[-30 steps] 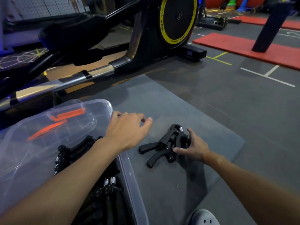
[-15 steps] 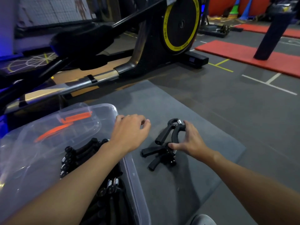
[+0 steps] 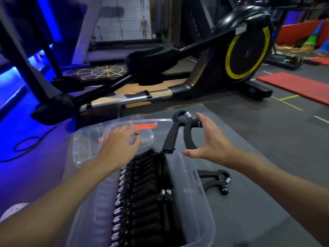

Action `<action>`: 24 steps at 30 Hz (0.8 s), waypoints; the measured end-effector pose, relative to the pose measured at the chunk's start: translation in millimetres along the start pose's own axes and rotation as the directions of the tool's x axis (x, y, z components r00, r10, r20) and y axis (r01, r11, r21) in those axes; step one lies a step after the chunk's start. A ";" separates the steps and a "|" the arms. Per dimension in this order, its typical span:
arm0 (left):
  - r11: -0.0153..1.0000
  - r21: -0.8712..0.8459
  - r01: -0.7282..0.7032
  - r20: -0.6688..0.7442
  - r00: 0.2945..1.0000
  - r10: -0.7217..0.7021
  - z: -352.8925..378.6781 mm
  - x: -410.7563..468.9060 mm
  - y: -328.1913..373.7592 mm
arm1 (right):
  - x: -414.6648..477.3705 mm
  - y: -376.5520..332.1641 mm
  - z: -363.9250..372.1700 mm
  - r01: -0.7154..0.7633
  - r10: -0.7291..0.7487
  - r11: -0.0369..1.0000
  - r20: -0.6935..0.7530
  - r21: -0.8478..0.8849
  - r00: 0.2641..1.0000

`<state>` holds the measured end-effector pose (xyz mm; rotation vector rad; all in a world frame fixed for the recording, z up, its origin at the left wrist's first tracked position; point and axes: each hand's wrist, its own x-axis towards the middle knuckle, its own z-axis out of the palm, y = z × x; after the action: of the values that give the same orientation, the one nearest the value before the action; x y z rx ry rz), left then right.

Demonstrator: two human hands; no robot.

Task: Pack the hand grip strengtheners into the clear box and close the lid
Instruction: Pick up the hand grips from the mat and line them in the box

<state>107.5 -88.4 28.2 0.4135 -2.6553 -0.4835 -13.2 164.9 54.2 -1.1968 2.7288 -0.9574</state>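
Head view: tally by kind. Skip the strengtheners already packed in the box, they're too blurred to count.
Grip strengtheners not yet packed: 2 (held strengthener, loose strengthener on the mat)
Clear box: 1
Lid: 1
Hands: 2 (left hand on the lid, right hand holding one strengthener)
Total: 6

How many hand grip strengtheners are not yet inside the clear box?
2. The held strengthener is in the right hand, above the clear box's far end; the loose strengthener lies on the grey mat, right of the box. Others may hide behind the arms.
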 end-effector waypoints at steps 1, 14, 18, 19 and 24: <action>0.999 0.008 0.038 0.023 0.999 -0.038 -2.4 -9.9 -12.8 | 4.0 -10.3 10.6 0.044 -0.043 0.999 0.044 -0.016 0.998; 0.970 -0.202 0.133 0.063 0.991 -0.122 -0.8 -51.0 -51.2 | 42.3 -54.7 103.8 0.101 -0.038 0.984 0.381 -0.147 0.924; 0.969 -0.215 0.125 0.060 0.992 -0.115 0.5 -52.3 -53.0 | 42.5 -45.5 128.3 0.060 0.010 0.987 0.427 -0.149 0.904; 0.968 -0.216 0.128 0.060 0.991 -0.118 0.5 -52.4 -52.8 | 41.5 -42.2 132.9 0.051 0.020 0.988 0.441 -0.148 0.898; 0.970 -0.202 0.132 0.049 0.991 -0.124 2.2 -50.5 -52.6 | 43.3 -31.4 139.1 0.037 0.042 0.988 0.491 -0.151 0.870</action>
<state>161.7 -117.1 -11.2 0.5184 -2.5888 -0.8041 10.9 45.9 -32.3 -1.2472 2.4150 -0.3622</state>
